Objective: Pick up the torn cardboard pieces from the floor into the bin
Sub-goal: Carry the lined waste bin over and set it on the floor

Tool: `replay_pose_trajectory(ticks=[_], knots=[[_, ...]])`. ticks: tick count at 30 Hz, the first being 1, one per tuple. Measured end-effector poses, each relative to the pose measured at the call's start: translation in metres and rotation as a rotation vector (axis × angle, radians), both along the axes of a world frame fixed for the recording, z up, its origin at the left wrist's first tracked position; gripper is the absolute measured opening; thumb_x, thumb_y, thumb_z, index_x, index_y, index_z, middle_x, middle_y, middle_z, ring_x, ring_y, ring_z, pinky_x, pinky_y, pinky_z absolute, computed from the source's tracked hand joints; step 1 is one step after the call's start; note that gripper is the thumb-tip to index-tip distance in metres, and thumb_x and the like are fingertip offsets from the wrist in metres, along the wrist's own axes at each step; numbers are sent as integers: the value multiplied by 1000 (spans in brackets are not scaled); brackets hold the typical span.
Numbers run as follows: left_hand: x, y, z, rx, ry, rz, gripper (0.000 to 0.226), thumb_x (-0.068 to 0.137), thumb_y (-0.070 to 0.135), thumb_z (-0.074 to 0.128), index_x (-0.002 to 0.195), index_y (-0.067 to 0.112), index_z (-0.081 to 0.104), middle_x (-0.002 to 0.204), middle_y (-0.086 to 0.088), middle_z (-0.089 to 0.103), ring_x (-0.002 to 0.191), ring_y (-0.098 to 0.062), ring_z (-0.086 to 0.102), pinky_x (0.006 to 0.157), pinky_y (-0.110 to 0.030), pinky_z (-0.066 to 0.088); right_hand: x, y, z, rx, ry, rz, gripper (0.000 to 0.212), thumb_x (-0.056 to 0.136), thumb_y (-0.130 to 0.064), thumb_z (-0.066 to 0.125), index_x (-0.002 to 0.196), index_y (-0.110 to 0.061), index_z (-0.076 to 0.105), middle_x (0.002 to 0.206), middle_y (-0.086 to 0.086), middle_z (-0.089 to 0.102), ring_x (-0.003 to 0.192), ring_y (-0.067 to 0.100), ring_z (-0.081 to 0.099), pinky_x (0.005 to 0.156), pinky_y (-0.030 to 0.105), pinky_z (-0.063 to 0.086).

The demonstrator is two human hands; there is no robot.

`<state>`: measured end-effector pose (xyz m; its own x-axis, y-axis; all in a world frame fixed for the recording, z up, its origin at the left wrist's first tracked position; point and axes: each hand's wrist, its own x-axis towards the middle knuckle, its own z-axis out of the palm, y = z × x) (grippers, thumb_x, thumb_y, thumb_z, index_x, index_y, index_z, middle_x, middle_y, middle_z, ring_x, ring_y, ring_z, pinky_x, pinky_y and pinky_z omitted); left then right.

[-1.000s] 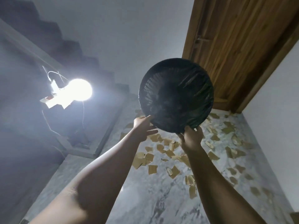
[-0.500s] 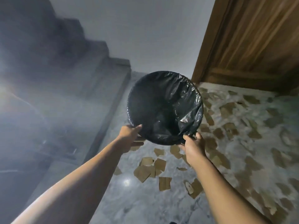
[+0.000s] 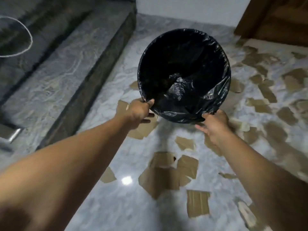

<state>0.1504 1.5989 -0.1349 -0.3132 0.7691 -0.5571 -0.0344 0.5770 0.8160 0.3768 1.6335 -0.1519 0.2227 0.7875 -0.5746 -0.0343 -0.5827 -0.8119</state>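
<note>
A round bin lined with a black plastic bag (image 3: 216, 90) is held out in front of me above the floor, its mouth tilted towards me. My left hand (image 3: 139, 111) grips the near left rim. My right hand (image 3: 215, 122) holds the near right rim from below. Several torn brown cardboard pieces (image 3: 168, 177) lie scattered over the grey marble floor (image 3: 106, 207), below the bin and out to the right. The inside of the bin looks dark, with only crumpled liner visible.
Dark stone stair steps (image 3: 70, 60) rise along the left. A wooden door (image 3: 276, 19) stands at the back right, with a white wall (image 3: 183, 7) between them. A white cable loop (image 3: 25, 37) shows at the upper left.
The view has swung down from the wall and lamp to the floor. The bin has come lower with both hands still on its rim, and its mouth now faces me more.
</note>
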Motion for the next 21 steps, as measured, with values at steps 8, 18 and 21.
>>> replay_pose_trajectory(ticks=[8,18,21], knots=[[-34,47,-53,180,177,-11,22,96,29,56,101,10,66,92,-5,73,78,-24,74,67,-35,55,-21,61,-45,181,50,40,20,99,-5,52,117,-11,58,114,8,67,83,22,69,57,29,61],[-41,57,-27,233,291,-79,55,92,57,50,110,7,62,100,-11,71,79,-31,71,60,-32,53,-54,48,-19,279,137,23,20,103,-26,53,116,-11,56,103,11,66,71,17,66,65,32,60],[-33,35,-25,181,308,-103,56,96,57,41,114,7,60,107,-12,68,85,-33,69,73,-40,56,-57,26,-14,276,108,51,28,103,-28,51,127,-14,54,113,7,64,73,18,69,54,29,58]])
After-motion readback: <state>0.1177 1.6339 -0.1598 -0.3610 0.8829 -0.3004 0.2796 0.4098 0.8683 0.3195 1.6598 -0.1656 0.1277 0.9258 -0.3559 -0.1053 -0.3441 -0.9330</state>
